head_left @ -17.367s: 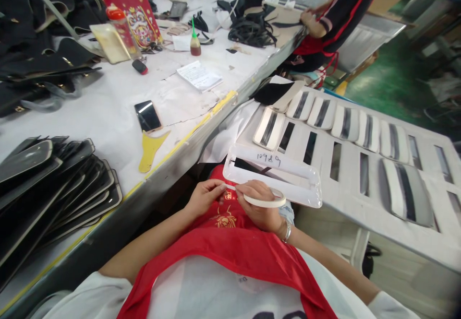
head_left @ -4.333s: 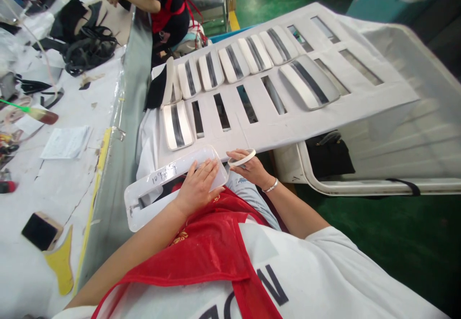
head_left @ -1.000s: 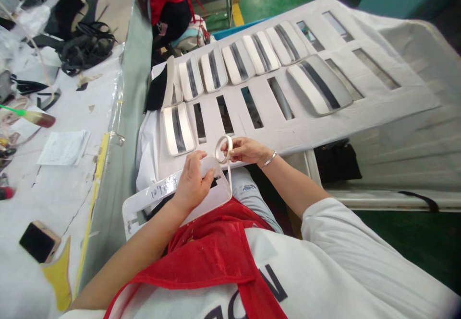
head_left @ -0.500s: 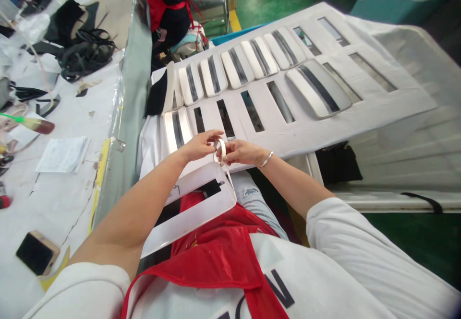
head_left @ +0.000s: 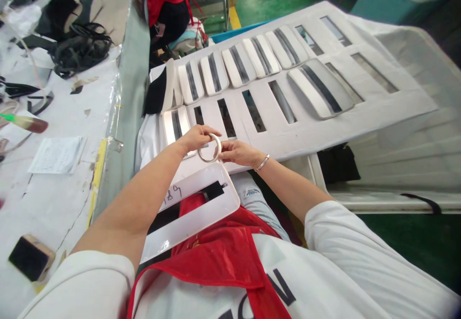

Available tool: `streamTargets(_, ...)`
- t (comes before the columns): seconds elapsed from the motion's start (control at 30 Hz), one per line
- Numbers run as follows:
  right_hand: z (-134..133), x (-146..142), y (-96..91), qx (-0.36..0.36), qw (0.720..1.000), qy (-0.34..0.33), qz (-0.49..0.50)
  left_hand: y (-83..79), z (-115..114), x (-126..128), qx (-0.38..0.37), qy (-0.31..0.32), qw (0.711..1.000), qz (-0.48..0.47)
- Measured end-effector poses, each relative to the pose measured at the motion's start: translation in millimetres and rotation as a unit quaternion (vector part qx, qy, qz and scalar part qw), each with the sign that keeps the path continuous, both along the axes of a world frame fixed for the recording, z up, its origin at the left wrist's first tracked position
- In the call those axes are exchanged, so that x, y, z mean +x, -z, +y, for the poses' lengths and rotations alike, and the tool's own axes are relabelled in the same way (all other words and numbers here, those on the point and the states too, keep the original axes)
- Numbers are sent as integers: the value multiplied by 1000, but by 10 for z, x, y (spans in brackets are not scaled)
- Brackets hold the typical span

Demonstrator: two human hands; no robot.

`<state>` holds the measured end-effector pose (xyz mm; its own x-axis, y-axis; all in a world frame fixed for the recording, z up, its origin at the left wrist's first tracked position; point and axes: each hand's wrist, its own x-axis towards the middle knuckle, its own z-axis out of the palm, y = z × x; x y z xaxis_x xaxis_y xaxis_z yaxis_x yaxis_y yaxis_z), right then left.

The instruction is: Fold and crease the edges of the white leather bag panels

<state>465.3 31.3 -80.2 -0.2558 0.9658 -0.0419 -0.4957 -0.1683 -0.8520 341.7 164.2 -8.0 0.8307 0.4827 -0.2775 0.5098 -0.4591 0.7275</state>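
Between my two hands is a narrow roll of white tape (head_left: 206, 159), its open ring facing me. My left hand (head_left: 196, 138) grips the roll's upper edge with bent fingers. The fingertips of my right hand (head_left: 240, 154) pinch the roll's right side. Just below, a white plastic plate (head_left: 225, 207) with long slots and handwritten marks lies across my lap, over the red apron (head_left: 212, 261). Whether a strip of tape still runs from the roll to the plate, I cannot make out.
Ahead, a slotted white board (head_left: 248, 139) carries several curved white pads (head_left: 236, 67) with dark centre strips. At left, a worktable (head_left: 72, 199) holds black straps (head_left: 81, 50), paper (head_left: 55, 155) and a phone (head_left: 31, 257). A person in a red apron (head_left: 167, 2) sits beyond.
The tape roll has shifted slightly left and turned so its ring shows wider. My left hand has moved a little left and up, and the strip seen below the roll no longer shows clearly.
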Motion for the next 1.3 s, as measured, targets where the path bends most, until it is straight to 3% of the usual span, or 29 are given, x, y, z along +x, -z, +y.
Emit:
streamTargets(0.5, -73, -128, 72, -15, 999, 37, 13, 69, 70, 6, 5, -4, 1000, 17)
streamTargets(0.87, -94, -149, 33, -47, 998, 40, 32, -58, 84, 37, 19, 18, 998, 51)
streamTargets(1.3, -134, -271, -9, -74, 994, 44, 73, -44, 156, -67, 29, 17, 996, 81)
